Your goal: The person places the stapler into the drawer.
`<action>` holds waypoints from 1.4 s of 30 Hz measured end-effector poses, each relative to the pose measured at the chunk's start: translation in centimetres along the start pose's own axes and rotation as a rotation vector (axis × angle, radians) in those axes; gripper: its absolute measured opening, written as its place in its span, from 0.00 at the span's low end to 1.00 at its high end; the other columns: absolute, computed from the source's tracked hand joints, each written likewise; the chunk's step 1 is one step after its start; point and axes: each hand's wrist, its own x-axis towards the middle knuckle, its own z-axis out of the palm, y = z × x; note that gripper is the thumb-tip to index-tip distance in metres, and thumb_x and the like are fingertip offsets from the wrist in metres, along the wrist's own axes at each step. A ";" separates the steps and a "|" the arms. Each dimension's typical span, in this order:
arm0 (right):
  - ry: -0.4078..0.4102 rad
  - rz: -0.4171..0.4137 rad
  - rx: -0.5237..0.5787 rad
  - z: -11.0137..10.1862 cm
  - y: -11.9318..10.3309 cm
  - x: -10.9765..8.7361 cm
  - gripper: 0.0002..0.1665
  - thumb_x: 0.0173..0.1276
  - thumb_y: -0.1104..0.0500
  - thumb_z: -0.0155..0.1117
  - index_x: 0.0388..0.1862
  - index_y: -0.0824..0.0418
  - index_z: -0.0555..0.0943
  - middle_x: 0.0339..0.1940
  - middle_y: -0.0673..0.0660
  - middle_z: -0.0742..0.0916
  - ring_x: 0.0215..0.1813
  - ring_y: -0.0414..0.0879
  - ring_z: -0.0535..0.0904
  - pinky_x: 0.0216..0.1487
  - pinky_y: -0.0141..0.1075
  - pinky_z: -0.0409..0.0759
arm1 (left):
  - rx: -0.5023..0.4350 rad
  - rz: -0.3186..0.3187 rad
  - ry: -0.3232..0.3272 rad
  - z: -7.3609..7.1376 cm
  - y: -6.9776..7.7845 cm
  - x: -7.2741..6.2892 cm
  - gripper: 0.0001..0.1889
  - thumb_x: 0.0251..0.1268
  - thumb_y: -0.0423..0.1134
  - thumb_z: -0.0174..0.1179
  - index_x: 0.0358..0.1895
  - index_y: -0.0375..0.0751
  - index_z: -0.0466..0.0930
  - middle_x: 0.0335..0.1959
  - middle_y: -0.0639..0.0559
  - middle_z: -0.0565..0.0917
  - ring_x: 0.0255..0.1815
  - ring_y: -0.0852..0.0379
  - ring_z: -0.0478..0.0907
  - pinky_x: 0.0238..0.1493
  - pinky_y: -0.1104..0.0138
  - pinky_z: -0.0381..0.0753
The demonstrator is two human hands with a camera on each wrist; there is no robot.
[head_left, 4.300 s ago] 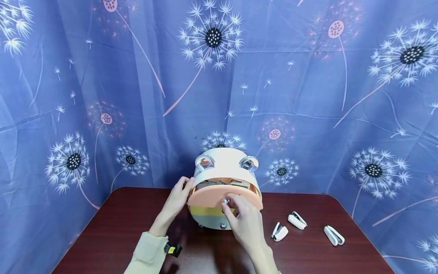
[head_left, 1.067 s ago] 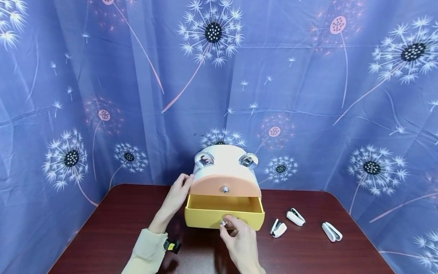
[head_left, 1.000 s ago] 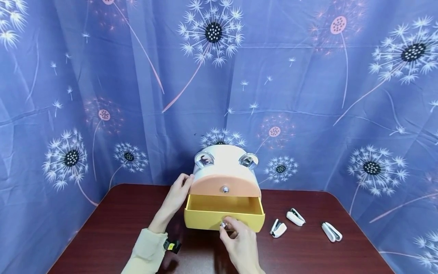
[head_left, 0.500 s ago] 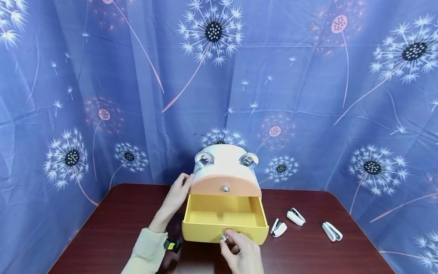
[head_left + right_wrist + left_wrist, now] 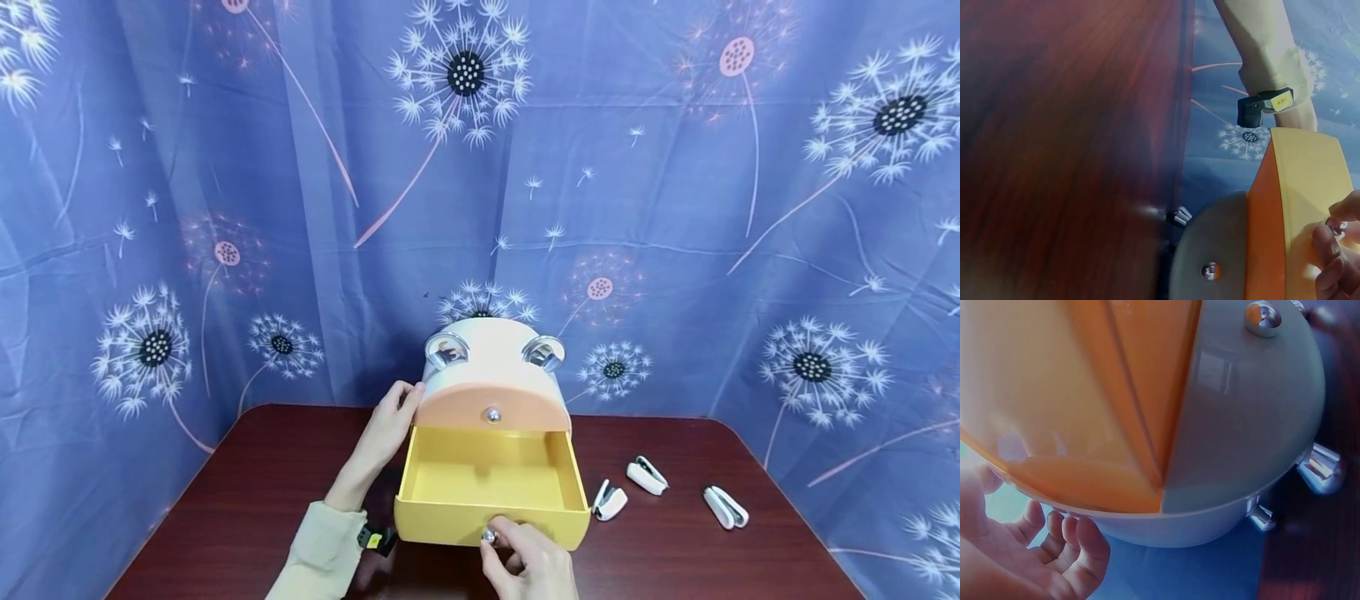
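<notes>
A small white rounded desk cabinet, with two silver-rimmed eye shapes on top, stands on the table. Its peach top drawer is in. The yellow drawer is pulled far out and its inside is bare. My right hand pinches that drawer's silver knob between thumb and fingers; the right wrist view shows the same knob. My left hand rests at the cabinet's left side. In the left wrist view its loosely bent fingers lie beside the cabinet's edge, and a grey bottom drawer is in.
Three white mini staplers, a near one, a middle one and a far right one, lie right of the cabinet on the dark red table. A blue dandelion-print curtain hangs behind. A black wrist device sits on my left sleeve.
The peach drawer, partly out at first, has gone in. My right hand moved down from its knob to the yellow drawer's and drew that drawer out toward me. My left hand stayed put.
</notes>
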 end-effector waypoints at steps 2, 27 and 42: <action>0.005 -0.015 -0.007 0.0 0.1 -0.1 0.06 0.58 0.57 0.69 0.36 0.49 0.83 0.22 0.39 0.78 0.19 0.24 0.67 0.21 0.17 0.65 | -0.004 0.006 0.008 0.0 0.0 0.0 0.22 0.74 0.60 0.48 0.40 0.42 0.72 0.28 0.48 0.71 0.30 0.52 0.69 0.34 0.63 0.68; 0.088 -0.053 -0.091 -4.6 0.4 2.4 0.04 0.67 0.56 0.66 0.34 0.52 0.86 0.28 0.44 0.86 0.25 0.32 0.77 0.25 0.24 0.73 | 0.003 0.006 0.005 0.1 0.0 -0.1 0.23 0.74 0.60 0.48 0.40 0.41 0.72 0.28 0.49 0.72 0.32 0.52 0.71 0.36 0.63 0.68; 0.112 0.075 -0.209 -10.0 6.9 3.5 0.06 0.56 0.68 0.70 0.30 0.58 0.85 0.25 0.48 0.85 0.23 0.32 0.73 0.26 0.26 0.70 | 0.007 0.016 0.034 0.3 0.1 -0.3 0.21 0.74 0.58 0.49 0.38 0.42 0.72 0.27 0.50 0.72 0.31 0.53 0.72 0.38 0.62 0.69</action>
